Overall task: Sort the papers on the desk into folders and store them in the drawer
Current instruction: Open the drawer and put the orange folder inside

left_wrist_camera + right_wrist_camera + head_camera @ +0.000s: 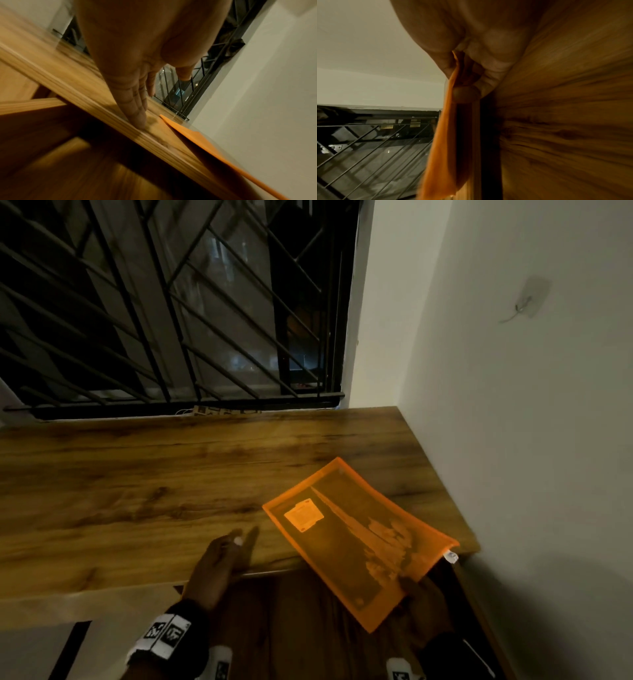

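While pinching the near corner of the orange folder [359, 539], right hand [423, 599] low at the desk's front edge, thumb and fingers [465, 94] closed on the plastic, as the right wrist view shows. Left hand [219, 566] open, fingers [137, 115] straight and together, tips resting on the wooden desk [154, 491] just beside the folder's left corner, apart from it. Wristband with black-and-white markers [168, 635] on the left wrist. Folder translucent, lying slantwise at the desk's right front corner, far end on the wood, near end jutting past the front edge over the open drawer [291, 628]. Inside it, dark paper with a pale label [304, 515] near the upper left. Small white tag [451, 557] at the folder's right edge. Drawer interior dark wood; contents too dim to tell. Beyond the desk, window with black metal grille [171, 302], dark outside. White wall [513, 405] to the right, with a clear adhesive hook [529, 299] stuck on it.
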